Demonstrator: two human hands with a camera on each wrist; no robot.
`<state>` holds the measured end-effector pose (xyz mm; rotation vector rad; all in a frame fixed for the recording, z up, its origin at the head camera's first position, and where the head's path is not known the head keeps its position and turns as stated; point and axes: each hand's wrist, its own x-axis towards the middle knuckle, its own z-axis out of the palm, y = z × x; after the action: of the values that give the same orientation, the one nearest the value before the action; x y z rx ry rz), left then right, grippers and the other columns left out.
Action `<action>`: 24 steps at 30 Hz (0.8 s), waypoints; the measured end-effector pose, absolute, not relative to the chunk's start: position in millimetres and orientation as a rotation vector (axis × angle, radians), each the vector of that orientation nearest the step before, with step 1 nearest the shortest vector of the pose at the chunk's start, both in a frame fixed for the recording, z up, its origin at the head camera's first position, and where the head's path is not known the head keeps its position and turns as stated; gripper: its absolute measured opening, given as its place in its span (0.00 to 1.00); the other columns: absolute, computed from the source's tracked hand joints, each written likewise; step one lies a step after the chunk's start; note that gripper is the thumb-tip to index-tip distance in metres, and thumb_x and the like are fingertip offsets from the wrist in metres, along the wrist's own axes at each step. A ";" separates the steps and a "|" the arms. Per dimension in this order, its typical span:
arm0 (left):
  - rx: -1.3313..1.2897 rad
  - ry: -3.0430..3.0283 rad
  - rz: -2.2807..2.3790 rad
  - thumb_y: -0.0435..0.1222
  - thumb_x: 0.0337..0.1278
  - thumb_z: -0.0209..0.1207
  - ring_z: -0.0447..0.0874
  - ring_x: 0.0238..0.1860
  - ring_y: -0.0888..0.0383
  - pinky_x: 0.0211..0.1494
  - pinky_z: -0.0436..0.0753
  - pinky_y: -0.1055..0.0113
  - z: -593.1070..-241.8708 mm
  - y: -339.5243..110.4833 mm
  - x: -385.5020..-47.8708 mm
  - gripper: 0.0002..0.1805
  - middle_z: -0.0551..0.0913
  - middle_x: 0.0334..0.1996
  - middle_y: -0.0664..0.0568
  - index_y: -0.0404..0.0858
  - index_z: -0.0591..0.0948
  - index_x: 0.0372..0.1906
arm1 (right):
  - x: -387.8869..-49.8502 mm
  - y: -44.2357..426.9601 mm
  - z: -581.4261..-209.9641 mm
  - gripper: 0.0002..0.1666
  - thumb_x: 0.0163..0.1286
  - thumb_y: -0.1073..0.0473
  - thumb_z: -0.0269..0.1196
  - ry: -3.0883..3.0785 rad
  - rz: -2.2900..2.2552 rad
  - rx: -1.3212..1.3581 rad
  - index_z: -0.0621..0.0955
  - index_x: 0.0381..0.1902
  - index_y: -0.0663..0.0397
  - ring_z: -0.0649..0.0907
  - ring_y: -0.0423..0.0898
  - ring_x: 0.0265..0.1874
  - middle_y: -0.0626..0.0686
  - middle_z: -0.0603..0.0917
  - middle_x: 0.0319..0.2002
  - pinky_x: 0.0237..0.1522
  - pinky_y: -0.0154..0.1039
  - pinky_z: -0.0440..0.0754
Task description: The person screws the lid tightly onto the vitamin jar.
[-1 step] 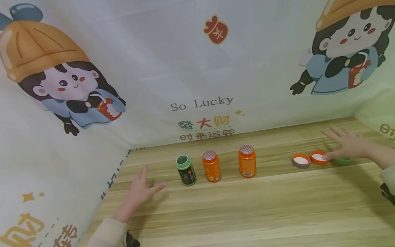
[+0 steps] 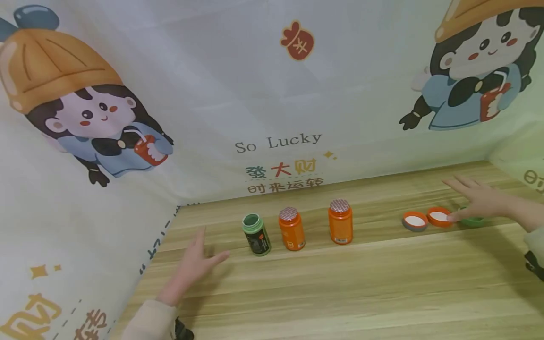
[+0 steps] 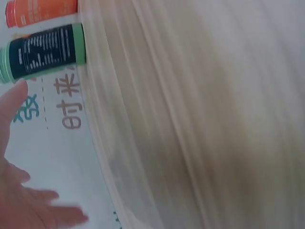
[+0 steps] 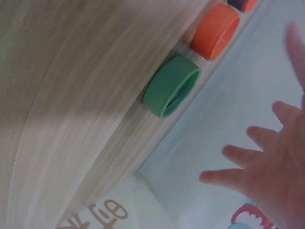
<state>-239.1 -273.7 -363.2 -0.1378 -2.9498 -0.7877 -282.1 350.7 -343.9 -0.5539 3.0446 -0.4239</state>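
My left hand hovers with fingers spread left of a dark-labelled green jar, whose mouth is uncovered. Beside that jar stand an orange jar and another orange jar, both with patterned seals over their mouths. Fingers apart, my right hand is over the row of caps at the right. A green cap is partly hidden beneath it. An orange cap and a grey-and-orange cap lie with white insides up. In the right wrist view, the hand holds nothing and is apart from the green cap.
The wooden tabletop meets a printed cloth backdrop behind the jars. More cloth borders the table on the left, and again on the right.
Both hands have shifted very slightly, the left a touch to the right. Jars and caps stay where they were.
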 end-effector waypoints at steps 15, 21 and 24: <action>-0.181 -2.780 -1.311 0.45 0.45 0.67 0.69 0.55 0.32 0.54 0.71 0.44 -375.9 -210.8 -256.4 0.51 0.64 0.59 0.29 0.32 0.50 0.69 | -285.7 371.4 -356.3 0.56 0.39 0.62 0.74 2.901 -0.483 -0.621 0.55 0.58 0.83 0.60 0.79 0.51 0.84 0.57 0.54 0.47 0.69 0.64; -0.207 -2.706 -1.313 0.41 0.46 0.67 0.70 0.55 0.42 0.53 0.74 0.50 -382.5 -194.5 -264.0 0.41 0.71 0.55 0.36 0.31 0.60 0.63 | -283.4 371.0 -360.0 0.52 0.42 0.63 0.72 2.855 -0.536 -0.604 0.56 0.57 0.84 0.62 0.79 0.50 0.84 0.58 0.53 0.46 0.65 0.69; -0.188 -2.693 -1.257 0.41 0.46 0.67 0.73 0.53 0.44 0.53 0.74 0.50 -384.2 -187.7 -266.2 0.38 0.74 0.51 0.38 0.30 0.63 0.60 | -283.0 372.6 -362.5 0.50 0.45 0.62 0.72 2.846 -0.530 -0.609 0.57 0.56 0.85 0.64 0.79 0.49 0.84 0.59 0.53 0.44 0.61 0.73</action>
<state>-266.2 -187.7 -384.2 -0.1879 -2.6928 -1.2574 -283.0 372.6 -362.5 -0.6089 2.8458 -0.5299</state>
